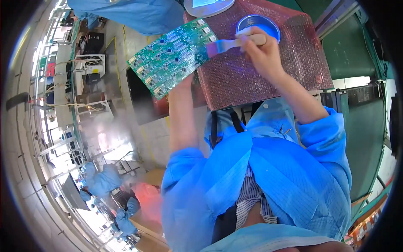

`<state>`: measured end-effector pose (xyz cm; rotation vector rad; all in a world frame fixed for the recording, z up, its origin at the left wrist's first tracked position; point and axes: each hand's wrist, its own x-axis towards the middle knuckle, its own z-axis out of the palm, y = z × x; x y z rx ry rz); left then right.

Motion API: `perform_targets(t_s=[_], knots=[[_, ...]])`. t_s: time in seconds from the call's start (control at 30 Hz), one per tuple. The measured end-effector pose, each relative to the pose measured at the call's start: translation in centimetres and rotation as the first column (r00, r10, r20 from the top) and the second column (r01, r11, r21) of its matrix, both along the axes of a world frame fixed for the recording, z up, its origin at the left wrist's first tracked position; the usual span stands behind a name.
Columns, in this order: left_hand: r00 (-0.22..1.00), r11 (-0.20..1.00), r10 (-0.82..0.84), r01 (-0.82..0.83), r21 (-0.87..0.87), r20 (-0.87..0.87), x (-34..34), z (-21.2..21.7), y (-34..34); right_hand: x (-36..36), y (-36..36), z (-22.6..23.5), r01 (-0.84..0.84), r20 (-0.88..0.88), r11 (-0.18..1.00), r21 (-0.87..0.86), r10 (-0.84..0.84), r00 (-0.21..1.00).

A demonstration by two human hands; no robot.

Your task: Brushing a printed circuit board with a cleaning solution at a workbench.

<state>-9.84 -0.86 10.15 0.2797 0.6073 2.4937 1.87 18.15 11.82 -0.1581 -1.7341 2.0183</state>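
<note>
Our right hand [263,51] pinched the pale handle of a brush [231,44], its bristles at the right edge of a green circuit board [174,54]. The board sat over our left hand [185,81], mostly hidden, so we couldn't tell its grip; a round dish [273,32] stood on red bubble wrap [243,82] beside our right hand.

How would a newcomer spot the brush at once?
Start at the red bubble-wrapped surface, upper centre. Over it, beside a round dish, the right hand grips the brush, its bristles pointing left at the green circuit board. Unlike the flat board and round dish, it is slim, with a pale handle.
</note>
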Motion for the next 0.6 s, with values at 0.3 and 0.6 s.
perform_targets(t_s=[0.3,0.6], knots=[[0.999,1.0,-0.009,0.009,0.012,-0.044,0.1,-0.1,-0.8,0.5,-0.5,0.6,-0.039,-0.027,0.999,0.025,0.04,0.999],[0.995,0.999,-0.031,0.028,-0.03,-0.098,0.9,0.3,-0.8,0.5,-0.8,1.8,-0.037,-0.087,0.999,-0.018,0.035,0.996]])
